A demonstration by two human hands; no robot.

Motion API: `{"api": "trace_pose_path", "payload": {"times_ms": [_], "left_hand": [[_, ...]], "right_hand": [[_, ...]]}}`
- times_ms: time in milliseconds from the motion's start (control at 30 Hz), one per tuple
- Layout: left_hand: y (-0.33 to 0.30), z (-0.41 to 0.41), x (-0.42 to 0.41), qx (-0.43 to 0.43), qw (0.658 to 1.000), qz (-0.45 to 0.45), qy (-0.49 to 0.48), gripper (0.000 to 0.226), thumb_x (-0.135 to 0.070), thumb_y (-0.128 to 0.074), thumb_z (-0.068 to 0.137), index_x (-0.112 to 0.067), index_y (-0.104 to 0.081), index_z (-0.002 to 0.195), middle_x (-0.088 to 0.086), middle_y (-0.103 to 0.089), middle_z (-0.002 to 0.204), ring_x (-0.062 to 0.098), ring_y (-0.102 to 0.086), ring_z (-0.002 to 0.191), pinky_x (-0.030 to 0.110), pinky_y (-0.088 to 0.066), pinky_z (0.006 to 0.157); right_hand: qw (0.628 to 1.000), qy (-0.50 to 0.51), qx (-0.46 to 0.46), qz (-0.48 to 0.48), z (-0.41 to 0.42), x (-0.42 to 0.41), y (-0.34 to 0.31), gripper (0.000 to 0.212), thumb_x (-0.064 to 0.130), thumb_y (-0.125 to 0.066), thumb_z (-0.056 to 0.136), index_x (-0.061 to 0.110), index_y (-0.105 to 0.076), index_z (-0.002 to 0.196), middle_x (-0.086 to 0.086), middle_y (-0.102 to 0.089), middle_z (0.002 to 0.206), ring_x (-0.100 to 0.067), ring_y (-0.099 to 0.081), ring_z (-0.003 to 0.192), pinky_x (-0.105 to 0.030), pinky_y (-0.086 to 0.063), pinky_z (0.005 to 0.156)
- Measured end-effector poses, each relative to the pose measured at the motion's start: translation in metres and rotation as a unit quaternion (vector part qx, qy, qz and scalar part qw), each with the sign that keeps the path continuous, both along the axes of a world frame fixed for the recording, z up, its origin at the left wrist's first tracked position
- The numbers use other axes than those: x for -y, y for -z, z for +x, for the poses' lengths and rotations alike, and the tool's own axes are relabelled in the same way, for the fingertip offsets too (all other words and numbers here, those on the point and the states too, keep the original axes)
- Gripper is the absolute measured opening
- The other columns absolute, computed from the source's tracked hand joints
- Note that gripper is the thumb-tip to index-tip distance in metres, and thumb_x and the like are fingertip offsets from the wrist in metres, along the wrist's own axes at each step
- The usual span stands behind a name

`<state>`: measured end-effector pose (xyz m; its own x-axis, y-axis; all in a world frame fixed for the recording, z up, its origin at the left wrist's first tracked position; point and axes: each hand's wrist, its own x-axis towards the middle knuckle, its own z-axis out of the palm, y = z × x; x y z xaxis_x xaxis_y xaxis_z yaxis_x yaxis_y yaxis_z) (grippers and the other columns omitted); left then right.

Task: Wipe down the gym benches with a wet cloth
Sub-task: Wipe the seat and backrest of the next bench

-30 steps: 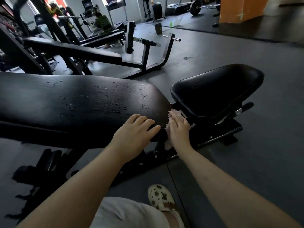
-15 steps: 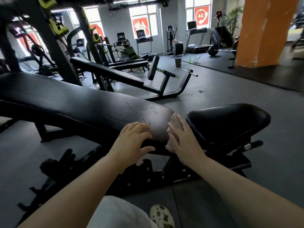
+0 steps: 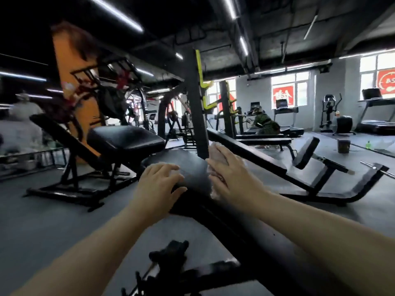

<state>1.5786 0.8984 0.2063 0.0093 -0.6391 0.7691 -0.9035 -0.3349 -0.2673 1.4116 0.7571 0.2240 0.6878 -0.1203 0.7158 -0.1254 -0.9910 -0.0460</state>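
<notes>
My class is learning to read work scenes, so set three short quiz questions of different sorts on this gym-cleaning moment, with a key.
1. True or false: the cloth lies under the left hand.
2. Which hand presses the cloth on the bench pad? A left B right
3. Fill in: the bucket stands on the ____.

Key: 1 false, it is under the right hand; 2 B; 3 floor.

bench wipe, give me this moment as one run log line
step: wiping bench pad | right hand: flat on cloth, pressing it on pad | left hand: resting on pad edge, no cloth | view: blurred
</notes>
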Motion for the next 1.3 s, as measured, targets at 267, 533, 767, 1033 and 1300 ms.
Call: {"api": "trace_pose_path", "payload": {"times_ms": [267,533,767,1033,1300], "left_hand": [[-0.053,0.143,-0.024,0.102,0.983,0.016,-0.154,0.032,-0.031,-0.070,0.076,-0.016,-0.071,0.105,0.005,-0.067,0.110,0.026,-0.064,0.100,0.038,-0.050,0.088],[-0.066,0.206,-0.032,0.102,0.975,0.062,-0.185,0.040,-0.042,-0.042,0.084,-0.023,-0.066,0.108,0.001,-0.066,0.109,0.021,-0.063,0.098,0.037,-0.051,0.085],[-0.056,0.223,-0.036,0.132,0.984,0.036,-0.116,0.040,-0.040,-0.042,0.086,-0.020,-0.057,0.117,0.004,-0.066,0.111,0.024,-0.059,0.097,0.036,-0.045,0.090],[-0.051,0.236,-0.044,0.069,0.997,-0.015,-0.029,0.037,-0.036,-0.043,0.090,-0.014,-0.048,0.119,0.009,-0.055,0.126,0.019,-0.047,0.113,0.027,-0.027,0.104],[-0.044,0.242,-0.064,0.063,0.994,-0.026,-0.088,0.040,-0.033,-0.039,0.090,-0.018,-0.046,0.126,0.007,-0.054,0.127,0.021,-0.042,0.122,0.033,-0.034,0.104]], "right_hand": [[0.996,-0.081,-0.040,0.001,0.189,0.016,-0.062,0.048,0.033,-0.042,0.099,0.015,-0.038,0.143,-0.004,-0.004,0.159,-0.028,-0.017,0.141,-0.036,-0.018,0.114],[0.991,-0.105,-0.026,0.085,0.294,0.021,-0.078,0.059,0.042,-0.042,0.098,0.017,-0.024,0.148,-0.004,0.009,0.159,-0.029,-0.006,0.144,-0.041,-0.012,0.116],[0.966,-0.022,-0.227,0.124,0.324,0.018,-0.073,0.078,0.063,-0.025,0.093,0.027,0.017,0.148,-0.012,0.016,0.157,-0.029,0.010,0.145,-0.045,0.001,0.117],[0.953,-0.093,-0.264,0.118,0.315,-0.020,-0.064,0.070,0.046,-0.025,0.101,0.015,0.015,0.150,-0.008,0.025,0.155,-0.019,0.025,0.142,-0.041,0.007,0.118],[0.949,-0.094,-0.286,0.094,0.309,-0.013,-0.078,0.063,0.040,-0.021,0.103,0.016,0.014,0.149,-0.001,0.023,0.156,-0.018,0.023,0.143,-0.032,0.011,0.114]]}}
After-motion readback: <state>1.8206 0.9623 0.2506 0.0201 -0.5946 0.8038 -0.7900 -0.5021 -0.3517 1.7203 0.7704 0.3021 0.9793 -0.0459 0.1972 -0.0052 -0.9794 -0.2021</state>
